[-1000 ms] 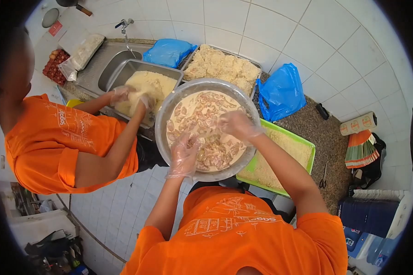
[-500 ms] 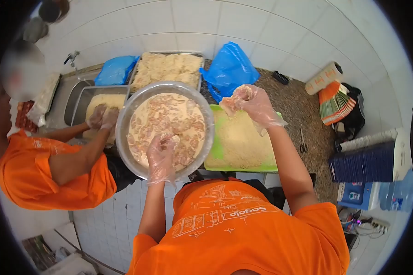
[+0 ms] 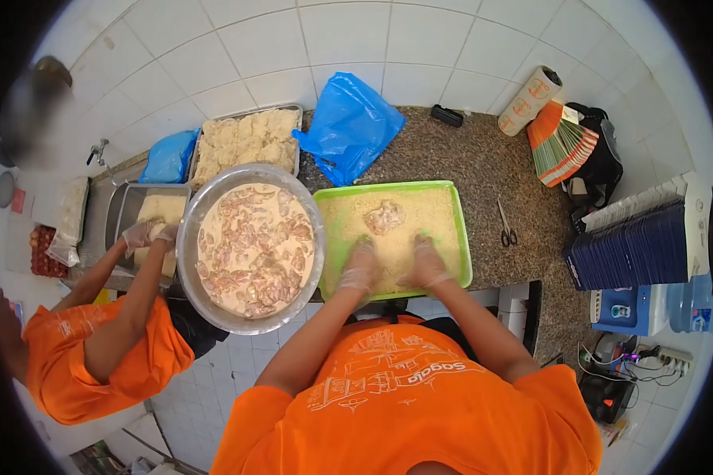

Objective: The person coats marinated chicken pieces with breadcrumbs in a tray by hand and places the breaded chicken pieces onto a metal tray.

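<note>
A piece of raw meat (image 3: 384, 217) lies on the crumbs in a green tray (image 3: 461, 237). Both my hands wear clear plastic gloves and rest in the crumbs, below the meat and apart from it. My left hand (image 3: 361, 265) is at the tray's left part, my right hand (image 3: 425, 263) to its right; the fingertips of both are sunk in or blurred against the crumbs, so their grip is unclear. Left of the tray stands a big metal bowl (image 3: 318, 261) of meat pieces in pale batter.
A co-worker (image 3: 95, 340) handles crumbs in a metal tray at the left. Behind the bowl is a tray of coated pieces (image 3: 245, 142). A blue bag (image 3: 352, 127), scissors (image 3: 507, 226), a plastic roll (image 3: 531, 99) and stacked dark-blue boxes (image 3: 630, 245) are also around.
My hands have moved from the bowl to the green tray. The meat from my right hand now lies on the crumbs. The view has shifted to the right.
</note>
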### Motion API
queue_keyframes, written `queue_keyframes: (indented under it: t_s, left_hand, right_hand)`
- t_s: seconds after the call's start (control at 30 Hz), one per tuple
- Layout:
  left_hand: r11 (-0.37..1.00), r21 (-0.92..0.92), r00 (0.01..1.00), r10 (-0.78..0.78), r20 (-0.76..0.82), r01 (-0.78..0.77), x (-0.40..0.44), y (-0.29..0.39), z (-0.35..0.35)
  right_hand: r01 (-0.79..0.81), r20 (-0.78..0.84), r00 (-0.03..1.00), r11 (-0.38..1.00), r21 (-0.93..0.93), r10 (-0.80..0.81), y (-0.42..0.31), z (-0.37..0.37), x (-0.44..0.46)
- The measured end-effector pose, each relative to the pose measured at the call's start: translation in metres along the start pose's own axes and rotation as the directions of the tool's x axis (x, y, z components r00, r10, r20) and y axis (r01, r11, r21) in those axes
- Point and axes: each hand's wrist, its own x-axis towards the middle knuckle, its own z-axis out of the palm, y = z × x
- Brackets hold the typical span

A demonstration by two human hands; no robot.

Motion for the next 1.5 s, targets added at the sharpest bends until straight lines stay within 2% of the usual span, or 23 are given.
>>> queue_keyframes:
  t_s: [0.03, 0.1, 0.13, 0.2, 0.23, 0.3, 0.37, 0.4, 0.47, 0.53, 0.57, 0.63, 0.77, 0.83, 0.87, 0.93, 0.97, 1.03, 1.13, 1.17, 1.33, 1.4, 1.5]
  left_hand:
    - [0.987, -0.156, 0.999, 0.042, -0.017, -0.044, 0.001, 0.003, 0.006]
    - [0.956, -0.285, 0.998, -0.068, 0.012, 0.069, 0.002, 0.013, 0.001]
    - [0.895, -0.411, 0.984, -0.172, 0.039, 0.173, 0.006, 0.020, -0.008]
    - [0.917, -0.379, 0.980, -0.175, -0.097, 0.126, 0.001, 0.016, -0.027]
    - [0.932, -0.351, 0.957, -0.177, -0.231, 0.087, -0.006, 0.013, -0.025]
    - [0.966, -0.253, 0.977, -0.099, -0.189, 0.049, -0.007, 0.010, 0.001]
    - [0.988, -0.154, 0.987, -0.024, -0.159, -0.001, 0.001, 0.021, 0.006]
    - [0.954, -0.273, 0.982, -0.159, -0.100, 0.126, 0.001, 0.035, 0.000]
    - [0.891, -0.378, 0.959, -0.282, -0.030, 0.251, 0.001, 0.051, -0.014]
    - [0.905, -0.423, 0.863, -0.177, -0.473, -0.046, 0.007, 0.050, -0.031]
    - [0.907, -0.418, 0.864, -0.177, -0.471, -0.042, 0.017, 0.047, -0.034]
    - [0.989, -0.098, 0.694, 0.004, -0.720, -0.108, 0.052, 0.038, -0.037]
    - [0.972, -0.176, 0.907, 0.073, -0.415, -0.158, 0.092, 0.029, -0.025]
    - [0.991, -0.113, 0.996, -0.077, -0.035, 0.073, 0.100, 0.036, -0.030]
    - [0.992, -0.103, 0.997, -0.072, -0.021, 0.069, 0.101, 0.042, -0.026]
    - [0.826, -0.030, 0.747, -0.524, -0.408, 0.563, 0.101, 0.081, -0.045]
    - [0.827, -0.017, 0.756, -0.521, -0.397, 0.561, 0.103, 0.078, -0.042]
    - [0.902, 0.281, 0.897, -0.204, -0.392, 0.328, 0.101, 0.066, -0.035]
    - [0.884, 0.353, 0.896, -0.142, -0.420, 0.305, 0.106, 0.077, -0.046]
    - [0.937, 0.144, 0.883, -0.239, -0.405, 0.319, 0.107, 0.088, -0.047]
    - [0.925, 0.317, 0.928, -0.085, -0.363, 0.209, 0.107, 0.098, -0.004]
    - [0.937, 0.341, 0.972, 0.006, -0.233, 0.076, 0.100, 0.109, 0.001]
    - [0.954, 0.292, 0.963, 0.011, -0.269, 0.070, 0.101, 0.114, -0.006]
  right_hand:
    - [-0.006, 0.002, 1.000, 1.000, 0.010, 0.006, -0.011, -0.010, 0.007]
    - [-0.122, 0.203, 0.978, 0.687, 0.716, -0.038, -0.025, -0.029, 0.028]
    - [-0.122, 0.201, 0.979, 0.679, 0.723, -0.037, -0.021, -0.028, 0.033]
    - [0.093, -0.172, 0.985, 0.781, 0.617, 0.019, -0.012, -0.022, 0.037]
    - [0.080, -0.160, 0.987, 0.774, 0.628, 0.028, -0.012, -0.029, 0.033]
    - [-0.125, 0.136, 0.986, 0.958, 0.259, 0.092, -0.009, -0.047, 0.033]
    - [0.003, 0.099, 0.994, 0.947, 0.322, -0.036, -0.007, -0.007, 0.045]
    - [0.118, 0.065, 0.986, 0.919, 0.376, -0.153, -0.006, 0.009, 0.047]
    - [-0.002, 0.173, 0.979, 0.849, 0.528, -0.105, -0.002, 0.002, 0.058]
    - [-0.124, 0.275, 0.958, 0.749, 0.651, -0.081, -0.003, -0.025, 0.070]
    - [-0.103, 0.189, 0.979, 0.606, 0.789, -0.080, -0.009, -0.049, 0.066]
    - [-0.074, 0.111, 0.992, 0.433, 0.898, -0.062, -0.006, -0.057, 0.065]
    - [-0.035, 0.055, 0.998, 0.489, 0.872, -0.026, 0.025, -0.064, 0.059]
    - [-0.088, 0.093, 0.995, 0.567, 0.819, 0.021, 0.046, -0.064, 0.053]
    - [-0.111, 0.105, 0.994, 0.536, 0.837, 0.042, 0.055, -0.056, 0.050]
    - [-0.139, 0.117, 0.990, 0.494, 0.859, 0.074, 0.062, -0.056, 0.047]
    - [-0.185, 0.166, 0.983, 0.486, 0.854, 0.081, 0.063, -0.060, 0.042]
    - [-0.246, 0.239, 0.968, 0.480, 0.842, 0.078, 0.068, -0.048, 0.032]
    - [-0.163, 0.130, 0.986, 0.394, 0.905, 0.109, 0.076, -0.033, 0.040]
    - [-0.172, 0.138, 0.984, 0.383, 0.908, 0.113, 0.077, -0.032, 0.036]
    - [-0.357, 0.298, 0.931, 0.363, 0.861, 0.209, 0.077, -0.045, 0.032]
    - [-0.092, -0.042, 0.976, 0.579, 0.810, 0.213, 0.079, -0.045, 0.029]
    - [-0.148, 0.027, 0.977, 0.587, 0.796, 0.210, 0.079, -0.048, 0.033]
